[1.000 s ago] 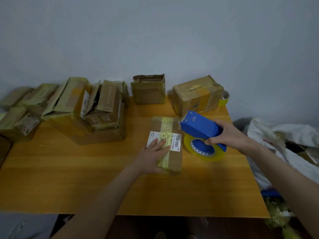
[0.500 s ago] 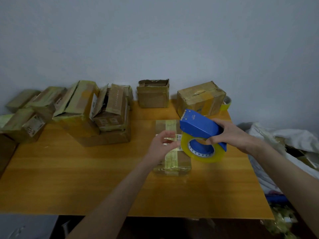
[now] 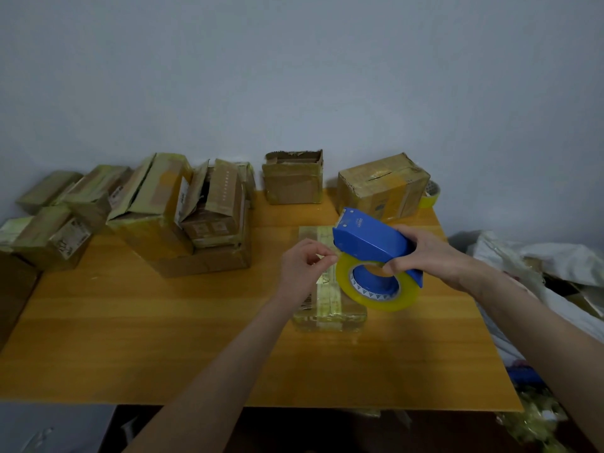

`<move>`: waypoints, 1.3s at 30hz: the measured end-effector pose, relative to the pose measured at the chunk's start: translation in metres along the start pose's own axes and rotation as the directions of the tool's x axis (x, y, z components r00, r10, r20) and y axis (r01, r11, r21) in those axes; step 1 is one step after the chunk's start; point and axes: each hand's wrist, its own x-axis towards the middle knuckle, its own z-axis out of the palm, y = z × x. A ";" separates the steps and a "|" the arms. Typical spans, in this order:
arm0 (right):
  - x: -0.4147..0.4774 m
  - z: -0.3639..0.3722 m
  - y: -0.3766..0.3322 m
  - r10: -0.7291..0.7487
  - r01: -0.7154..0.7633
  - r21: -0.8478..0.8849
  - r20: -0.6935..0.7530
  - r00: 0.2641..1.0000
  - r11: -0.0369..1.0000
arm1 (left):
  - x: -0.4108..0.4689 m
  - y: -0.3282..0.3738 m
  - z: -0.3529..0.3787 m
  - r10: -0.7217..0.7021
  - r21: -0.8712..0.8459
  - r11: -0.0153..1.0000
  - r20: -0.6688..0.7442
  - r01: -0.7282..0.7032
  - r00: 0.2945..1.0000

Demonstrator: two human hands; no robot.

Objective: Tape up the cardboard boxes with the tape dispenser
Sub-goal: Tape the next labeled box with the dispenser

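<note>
A box (image 3: 330, 317) on the tabletop (image 3: 163, 338), with tape (image 3: 380, 303) held over it.
Its barcode label (image 3: 307, 300) is too small to read. The left hand (image 3: 302, 271) pinches the tape end. The right hand (image 3: 428, 256) grips the blue dispenser (image 3: 369, 243). More boxes (image 3: 292, 183) sit behind.

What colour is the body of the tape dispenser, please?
The tape dispenser is blue, clearest in the head view.
</note>
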 end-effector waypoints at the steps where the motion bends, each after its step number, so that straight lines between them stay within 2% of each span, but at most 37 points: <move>1: 0.000 0.000 0.000 0.002 -0.002 -0.003 0.000 1.000 1.000 | 0.000 -0.001 -0.001 0.066 0.112 0.991 0.007 -0.066 0.998; 3: 0.000 0.000 0.001 0.006 -0.006 -0.021 0.006 1.000 1.000 | 0.002 -0.005 -0.006 0.280 0.382 0.883 0.040 -0.273 0.959; 5: 0.000 0.000 0.002 0.011 -0.010 -0.039 0.021 1.000 0.999 | 0.008 -0.011 -0.011 0.543 0.584 0.645 0.102 -0.492 0.833; 6: 0.000 0.000 0.004 0.016 -0.015 -0.046 0.032 0.999 0.999 | 0.012 -0.013 -0.014 0.632 0.633 0.532 0.145 -0.563 0.761; 8: -0.001 0.001 0.005 0.027 -0.024 -0.048 0.049 0.998 0.999 | 0.018 -0.014 -0.019 0.713 0.685 0.384 0.206 -0.619 0.670; 9: -0.002 0.001 0.006 0.028 -0.026 -0.037 0.047 0.998 0.999 | 0.020 -0.013 -0.021 0.723 0.698 0.354 0.219 -0.623 0.656; 10: -0.003 0.001 0.007 0.025 -0.024 -0.018 0.039 0.999 1.000 | 0.021 -0.013 -0.022 0.706 0.698 0.378 0.207 -0.608 0.677; 11: -0.003 0.000 0.007 0.021 -0.021 0.001 0.030 0.999 1.000 | 0.019 -0.012 -0.023 0.646 0.667 0.488 0.157 -0.562 0.747; 12: -0.004 -0.001 0.008 0.018 -0.018 0.012 0.024 1.000 1.000 | 0.016 -0.010 -0.024 0.495 0.569 0.693 0.072 -0.444 0.866; 13: -0.006 -0.003 0.008 0.016 -0.016 0.014 0.019 1.000 1.000 | 0.011 -0.008 -0.026 0.230 0.376 0.902 -0.003 -0.212 0.973; 14: -0.007 -0.006 0.009 0.017 -0.017 0.009 0.015 1.000 1.000 | 0.007 -0.008 -0.028 -0.081 0.115 0.990 -0.008 0.082 0.997; 15: -0.008 -0.008 0.009 0.016 -0.016 0.003 0.017 1.000 1.000 | 0.003 -0.007 -0.029 -0.339 -0.110 0.932 0.071 0.345 0.938; 16: -0.009 -0.010 0.010 0.015 -0.015 -0.006 0.022 1.000 1.000 | -0.001 -0.007 -0.028 -0.497 -0.222 0.818 0.192 0.530 0.846; 17: -0.009 -0.010 0.010 0.013 -0.012 -0.015 0.030 0.999 1.000 | -0.004 -0.007 -0.025 -0.571 -0.238 0.729 0.306 0.642 0.762; 19: -0.008 -0.009 0.010 0.014 -0.013 -0.031 0.044 0.999 0.999 | -0.007 -0.002 -0.015 -0.605 -0.195 0.644 0.462 0.740 0.649; 21: -0.007 -0.006 0.009 0.020 -0.017 -0.047 0.056 0.998 0.999 | -0.006 0.007 -0.005 -0.621 -0.206 0.585 0.508 0.784 0.597; 28: -0.011 -0.001 0.007 0.000 0.006 -0.066 0.085 0.996 0.998 | 0.002 0.012 -0.002 -0.597 -0.272 0.564 0.518 0.780 0.612; 33: -0.015 -0.007 0.014 0.016 -0.016 -0.014 0.023 1.000 1.000 | -0.004 0.000 -0.006 -0.588 -0.453 0.474 0.475 0.755 0.654; 36: -0.015 -0.006 0.015 0.009 -0.008 -0.021 0.026 1.000 1.000 | -0.010 0.000 -0.002 -0.612 -0.304 0.565 0.469 0.767 0.636; 39: -0.013 -0.003 0.011 -0.001 0.003 -0.064 0.030 1.000 0.998 | -0.008 0.008 0.002 -0.623 -0.211 0.609 0.470 0.765 0.625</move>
